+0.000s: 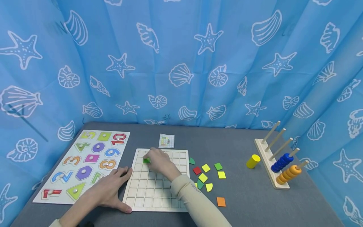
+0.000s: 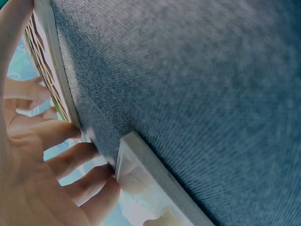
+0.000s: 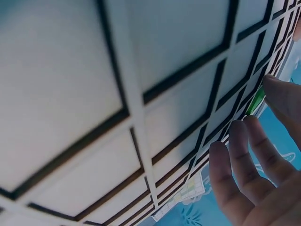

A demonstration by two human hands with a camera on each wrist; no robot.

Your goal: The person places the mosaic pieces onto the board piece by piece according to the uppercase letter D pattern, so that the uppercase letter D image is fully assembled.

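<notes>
Thumb and fingers of the right hand (image 1: 160, 162) pinch a green tile (image 1: 146, 160) at the upper left of the grid board (image 1: 150, 186), left of center in the head view; whether it touches the board cannot be told. The left hand (image 1: 112, 187) lies spread, thumb at the board's lower-left corner, fingers along its left edge. Loose tiles (image 1: 203, 178) lie just right of the board.

Left wrist view: its fingers stand apart at lower left, gripping nothing.

Right wrist view: the green tile shows as a sliver at upper right, between thumb and fingertips. It looks light, stiff and probably smooth; opposite edges should give the surest hold. The board seems rigid, best steadied by its rim.
</notes>
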